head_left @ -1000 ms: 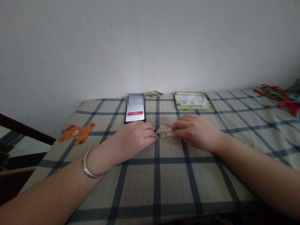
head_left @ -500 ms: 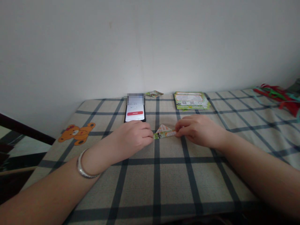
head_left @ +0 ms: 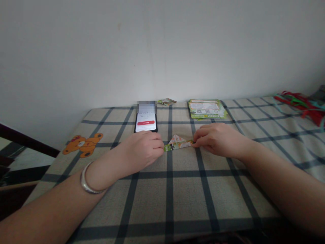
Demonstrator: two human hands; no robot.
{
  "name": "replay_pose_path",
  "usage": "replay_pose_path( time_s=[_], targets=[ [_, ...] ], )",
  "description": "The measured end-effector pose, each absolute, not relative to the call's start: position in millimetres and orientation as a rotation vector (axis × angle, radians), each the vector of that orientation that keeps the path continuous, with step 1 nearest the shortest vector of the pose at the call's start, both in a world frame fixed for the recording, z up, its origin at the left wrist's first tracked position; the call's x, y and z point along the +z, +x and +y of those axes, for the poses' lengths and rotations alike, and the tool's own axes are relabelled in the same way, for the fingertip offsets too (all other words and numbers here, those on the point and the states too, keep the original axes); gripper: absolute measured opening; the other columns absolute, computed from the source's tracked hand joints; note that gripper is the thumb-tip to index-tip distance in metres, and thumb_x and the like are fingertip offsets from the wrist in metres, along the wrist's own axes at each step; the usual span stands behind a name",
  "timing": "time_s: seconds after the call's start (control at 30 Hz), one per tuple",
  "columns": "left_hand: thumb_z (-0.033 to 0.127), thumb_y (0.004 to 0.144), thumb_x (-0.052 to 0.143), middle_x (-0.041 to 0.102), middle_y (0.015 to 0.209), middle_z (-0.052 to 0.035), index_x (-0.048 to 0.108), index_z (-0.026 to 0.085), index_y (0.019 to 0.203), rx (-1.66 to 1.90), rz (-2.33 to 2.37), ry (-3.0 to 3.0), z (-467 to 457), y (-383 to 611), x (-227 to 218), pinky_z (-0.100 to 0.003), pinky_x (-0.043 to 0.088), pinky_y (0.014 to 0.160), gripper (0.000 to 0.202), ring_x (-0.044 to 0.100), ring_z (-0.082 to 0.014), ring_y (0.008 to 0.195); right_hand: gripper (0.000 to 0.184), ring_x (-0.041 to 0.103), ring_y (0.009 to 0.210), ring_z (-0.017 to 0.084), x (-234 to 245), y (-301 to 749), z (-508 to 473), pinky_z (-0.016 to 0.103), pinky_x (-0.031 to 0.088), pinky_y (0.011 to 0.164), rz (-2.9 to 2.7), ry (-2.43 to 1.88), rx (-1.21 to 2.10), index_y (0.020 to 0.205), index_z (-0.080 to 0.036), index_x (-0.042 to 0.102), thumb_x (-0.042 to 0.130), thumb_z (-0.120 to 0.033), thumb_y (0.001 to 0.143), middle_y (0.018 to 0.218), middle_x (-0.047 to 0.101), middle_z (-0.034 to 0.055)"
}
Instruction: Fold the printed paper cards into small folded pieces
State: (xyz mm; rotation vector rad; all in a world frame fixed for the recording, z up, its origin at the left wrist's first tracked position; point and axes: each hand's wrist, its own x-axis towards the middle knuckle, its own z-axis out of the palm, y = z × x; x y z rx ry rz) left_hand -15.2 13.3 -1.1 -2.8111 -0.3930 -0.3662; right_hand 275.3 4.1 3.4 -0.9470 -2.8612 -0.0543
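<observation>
A small folded paper (head_left: 178,144), printed in green, white and orange, lies on the checked tablecloth between my hands. It has a pointed triangular top above a straight lower band. My left hand (head_left: 146,149) pinches its left end, fingers closed; a silver bangle circles that wrist. Over at the right end, my right hand (head_left: 213,139) has thumb and fingertips pressed together on the paper's tip. The fingers hide both ends of the band.
Just beyond my left hand lies a phone (head_left: 145,118) with a lit screen. Near the wall are another folded paper (head_left: 167,101) and a stack of printed leaflets (head_left: 207,109). A bear picture (head_left: 83,145) is at left, a red and green tangle (head_left: 302,105) far right.
My right hand has shifted slightly right along the paper, and my left hand slightly left. More of the lower band shows between them.
</observation>
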Motion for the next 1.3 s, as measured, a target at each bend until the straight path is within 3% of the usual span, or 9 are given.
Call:
replay_pose_path(
  time_s=[0.17,0.43,0.63,0.73,0.9,1.3],
  targets=[
    [0.014,0.086,0.053,0.066,0.079,-0.0046,0.064,0.017,0.074,-0.253,-0.371,-2.832,12,-16,-3,-0.035,0.052,0.077,0.016,0.059,-0.0200,0.084,0.026,0.063,0.081,0.016,8,273,2,0.029,0.043,0.066,-2.877,-0.926,-0.061,0.096,-0.027,0.074,0.054,-0.014,0.084,0.091,0.070,0.0003],
    [0.010,0.078,0.052,0.060,0.077,-0.0042,0.060,0.017,0.070,-0.320,-0.604,-2.947,7,-17,-6,-0.031,0.049,0.071,0.013,0.057,-0.0179,0.078,0.027,0.064,0.082,0.014,13,271,-1,0.028,0.045,0.069,-2.856,-0.913,0.023,0.090,-0.023,0.074,0.052,-0.009,0.082,0.095,0.072,-0.0001],
    [0.010,0.079,0.049,0.060,0.080,-0.0056,0.059,0.016,0.073,-0.328,-0.667,-2.944,6,-16,-8,-0.032,0.048,0.071,0.013,0.057,-0.0192,0.080,0.019,0.061,0.071,0.018,6,262,0,0.031,0.040,0.064,-2.737,-1.240,-0.149,0.073,-0.019,0.068,0.051,-0.015,0.081,0.074,0.068,0.0033],
    [0.012,0.082,0.049,0.060,0.082,-0.0061,0.061,0.016,0.075,-0.360,-0.681,-2.924,7,-16,-12,-0.033,0.048,0.072,0.014,0.057,-0.0190,0.079,0.017,0.060,0.071,0.018,0,257,1,0.030,0.040,0.064,-2.544,-1.407,-0.072,0.085,-0.019,0.068,0.051,-0.017,0.082,0.079,0.068,0.0035],
    [0.018,0.088,0.050,0.061,0.084,-0.0072,0.064,0.015,0.086,-0.434,-0.651,-2.865,8,-13,-17,-0.034,0.049,0.073,0.015,0.057,-0.0205,0.081,0.023,0.060,0.090,0.022,-9,254,4,0.034,0.044,0.080,-2.602,-1.134,0.001,0.097,-0.019,0.069,0.058,-0.036,0.086,0.096,0.065,0.0073],
    [0.022,0.087,0.057,0.063,0.090,-0.0069,0.063,0.015,0.090,-0.436,-0.839,-2.841,3,-5,-18,-0.036,0.051,0.073,0.009,0.059,-0.0222,0.085,0.016,0.057,0.094,0.021,-16,248,4,0.037,0.044,0.086,-2.540,-1.067,0.113,0.096,-0.018,0.067,0.062,-0.026,0.083,0.101,0.065,0.0072]
  ],
)
